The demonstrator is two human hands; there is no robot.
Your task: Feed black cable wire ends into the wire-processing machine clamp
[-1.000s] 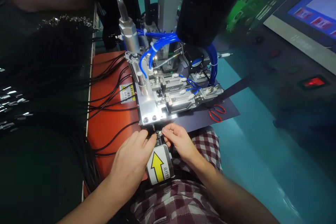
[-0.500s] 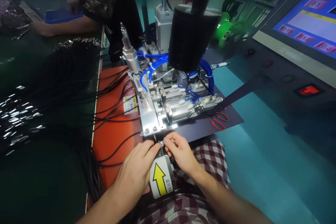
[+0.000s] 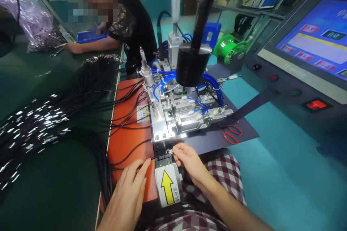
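Note:
My right hand (image 3: 188,158) pinches the small end of a black cable (image 3: 159,155) at the front of the metal machine (image 3: 161,126). Over the edge of the orange-red plate (image 3: 132,151), my left hand (image 3: 131,184) has its thumb and index fingertips together near that cable; whether they grip it is too small to tell. Just below the fingers is a white label with a yellow arrow (image 3: 167,187). Several black cables run from the machine across the plate to the left.
A black cylindrical lamp (image 3: 192,66) hangs over the machine. Red-handled scissors (image 3: 231,135) lie on the dark plate. A screen panel (image 3: 311,47) stands at right. Cable bundles (image 3: 92,75) cover the left table. A person (image 3: 135,18) works at the back left with a blue tray (image 3: 90,36).
My left hand has moved left and down, away from my right hand, uncovering the cable between them. My right hand stays at the machine's front. The camera view has shifted and the person shows more.

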